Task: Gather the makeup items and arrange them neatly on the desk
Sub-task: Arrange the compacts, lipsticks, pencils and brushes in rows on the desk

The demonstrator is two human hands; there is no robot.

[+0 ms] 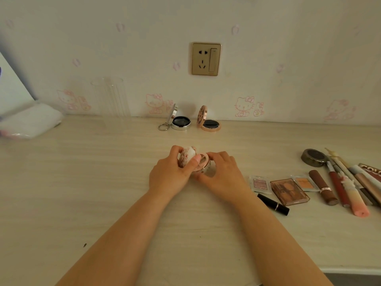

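While both hands grip, compact (195, 161) between fingers (177, 150)

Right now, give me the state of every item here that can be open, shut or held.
Silver round compact: open, lid upright.
Rose-gold round compact: open, lid upright.
Floral white compact: open, gripped by left hand and right hand.
Black lipstick tube: capped, lying flat.
Clear glass tumbler: upright.

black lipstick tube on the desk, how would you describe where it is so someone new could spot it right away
Start at the spread of makeup on the right side of the desk. At its near-left edge, just in front of the brown eyeshadow palette, lies the black lipstick tube, flat on its side. It is the only all-black tube there; the other lipstick is brown, and the rest are longer, paler sticks.
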